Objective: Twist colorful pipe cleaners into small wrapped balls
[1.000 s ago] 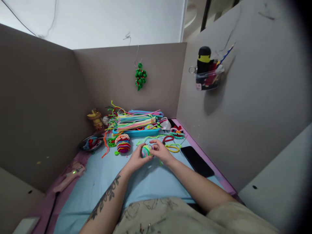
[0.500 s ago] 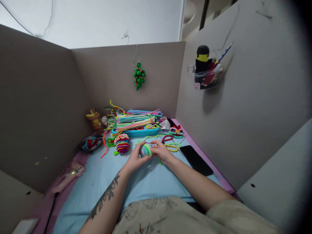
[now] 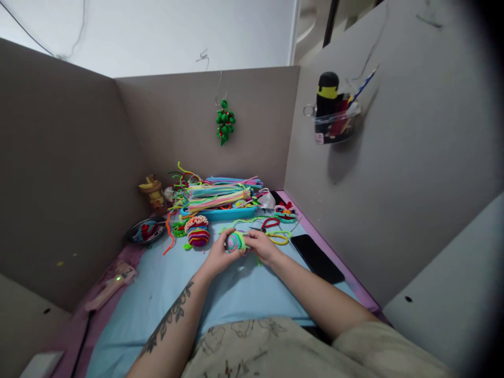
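Near the middle of the worktop point(image 3: 165, 299), the left hand point(image 3: 218, 255) and right hand point(image 3: 263, 245) close around a small striped ball point(image 3: 235, 242) held between them, fingers curled onto it from either side.

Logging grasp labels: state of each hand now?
Left hand: closed on the pipe-cleaner ball.
Right hand: closed on the same ball.

head-worn view, looking down, desk point(image 3: 165, 294) near

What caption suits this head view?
Both hands, left hand and right hand, grip a small pipe-cleaner ball above the blue mat.
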Action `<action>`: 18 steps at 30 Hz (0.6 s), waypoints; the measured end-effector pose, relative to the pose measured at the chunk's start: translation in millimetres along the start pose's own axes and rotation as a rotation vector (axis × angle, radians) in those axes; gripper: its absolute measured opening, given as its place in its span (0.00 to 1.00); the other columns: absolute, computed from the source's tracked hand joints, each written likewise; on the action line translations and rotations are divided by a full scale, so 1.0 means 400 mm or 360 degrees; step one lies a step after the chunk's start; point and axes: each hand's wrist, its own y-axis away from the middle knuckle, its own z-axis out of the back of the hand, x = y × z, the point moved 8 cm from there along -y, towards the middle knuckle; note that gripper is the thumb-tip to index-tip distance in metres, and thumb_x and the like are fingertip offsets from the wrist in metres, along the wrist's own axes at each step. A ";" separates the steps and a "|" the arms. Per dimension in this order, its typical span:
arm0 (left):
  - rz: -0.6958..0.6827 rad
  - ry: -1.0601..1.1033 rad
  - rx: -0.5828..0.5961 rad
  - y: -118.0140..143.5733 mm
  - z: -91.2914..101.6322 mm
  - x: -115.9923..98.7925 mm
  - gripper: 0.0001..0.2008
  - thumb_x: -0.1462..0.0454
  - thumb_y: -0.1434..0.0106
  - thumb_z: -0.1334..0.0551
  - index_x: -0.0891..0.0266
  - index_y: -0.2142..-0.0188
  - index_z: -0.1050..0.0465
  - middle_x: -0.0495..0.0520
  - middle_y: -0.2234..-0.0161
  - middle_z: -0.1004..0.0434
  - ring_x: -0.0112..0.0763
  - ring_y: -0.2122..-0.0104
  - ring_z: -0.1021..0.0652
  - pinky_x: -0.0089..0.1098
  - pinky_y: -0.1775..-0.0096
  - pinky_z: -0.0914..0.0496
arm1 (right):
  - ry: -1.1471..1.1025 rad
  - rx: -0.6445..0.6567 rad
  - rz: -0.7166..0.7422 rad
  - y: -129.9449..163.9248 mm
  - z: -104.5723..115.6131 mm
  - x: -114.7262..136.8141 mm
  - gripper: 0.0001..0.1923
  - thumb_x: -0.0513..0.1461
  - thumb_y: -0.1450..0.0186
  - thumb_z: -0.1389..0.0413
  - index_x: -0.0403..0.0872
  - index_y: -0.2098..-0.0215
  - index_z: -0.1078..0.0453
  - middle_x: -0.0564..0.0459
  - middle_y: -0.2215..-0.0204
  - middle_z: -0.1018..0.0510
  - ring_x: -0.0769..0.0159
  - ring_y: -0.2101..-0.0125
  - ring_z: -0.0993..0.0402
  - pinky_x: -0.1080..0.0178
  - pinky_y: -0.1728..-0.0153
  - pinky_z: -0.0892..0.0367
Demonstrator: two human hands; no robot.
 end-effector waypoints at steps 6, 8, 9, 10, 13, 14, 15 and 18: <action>0.0191 0.0250 -0.0130 -0.005 0.015 0.031 0.32 0.57 0.52 0.33 0.62 0.49 0.39 0.56 0.57 0.29 0.37 0.60 0.26 0.34 0.60 0.31 | -0.0033 0.0093 0.0054 0.001 -0.016 -0.001 0.17 0.47 0.51 0.37 0.44 0.69 0.30 0.53 0.73 0.26 0.67 0.72 0.31 0.63 0.69 0.34; 0.0218 0.0272 -0.0205 -0.006 0.024 0.037 0.31 0.58 0.53 0.33 0.63 0.50 0.38 0.56 0.58 0.29 0.37 0.60 0.26 0.35 0.59 0.32 | 0.0041 -0.0059 0.0163 0.000 0.003 0.004 0.18 0.45 0.51 0.37 0.46 0.65 0.32 0.53 0.68 0.27 0.68 0.71 0.31 0.63 0.69 0.34; 0.0233 0.0284 -0.0238 -0.006 0.027 0.041 0.30 0.58 0.53 0.33 0.63 0.51 0.37 0.56 0.58 0.29 0.37 0.60 0.27 0.35 0.58 0.32 | 0.0099 -0.0146 0.0226 0.001 0.013 0.009 0.19 0.44 0.51 0.37 0.47 0.64 0.33 0.53 0.66 0.28 0.68 0.70 0.32 0.64 0.69 0.34; 0.0251 0.0299 -0.0269 -0.006 0.029 0.045 0.30 0.57 0.53 0.32 0.63 0.52 0.36 0.55 0.59 0.28 0.37 0.60 0.27 0.35 0.57 0.32 | 0.0174 -0.0220 0.0298 0.004 0.022 0.017 0.19 0.42 0.51 0.38 0.48 0.63 0.34 0.53 0.65 0.29 0.68 0.70 0.32 0.64 0.69 0.34; 0.0289 0.0351 -0.0316 -0.008 0.029 0.055 0.29 0.57 0.53 0.32 0.64 0.53 0.35 0.55 0.59 0.28 0.37 0.59 0.27 0.35 0.57 0.33 | 0.0544 -0.0341 0.0547 0.020 0.025 0.054 0.16 0.40 0.49 0.40 0.48 0.63 0.34 0.52 0.62 0.30 0.66 0.66 0.32 0.64 0.67 0.34; 0.0289 0.0365 -0.0325 -0.009 0.028 0.056 0.28 0.56 0.53 0.32 0.64 0.54 0.35 0.56 0.59 0.28 0.37 0.59 0.27 0.35 0.57 0.33 | 0.0701 -0.0359 0.0628 0.028 0.020 0.067 0.14 0.39 0.48 0.41 0.48 0.63 0.32 0.51 0.61 0.31 0.65 0.64 0.32 0.64 0.67 0.34; 0.0284 0.0372 -0.0333 -0.009 0.028 0.056 0.28 0.56 0.53 0.32 0.64 0.54 0.35 0.56 0.59 0.28 0.37 0.60 0.27 0.35 0.57 0.33 | 0.0853 -0.0368 0.0702 0.035 0.013 0.080 0.12 0.39 0.48 0.41 0.48 0.63 0.31 0.50 0.61 0.31 0.63 0.62 0.32 0.63 0.66 0.34; 0.0258 0.0343 -0.0380 -0.009 0.032 0.050 0.28 0.55 0.53 0.32 0.63 0.55 0.35 0.56 0.60 0.29 0.36 0.60 0.27 0.35 0.57 0.33 | 0.1162 -0.0363 0.0882 0.053 -0.006 0.107 0.09 0.38 0.45 0.43 0.49 0.64 0.28 0.48 0.60 0.32 0.61 0.57 0.33 0.60 0.62 0.34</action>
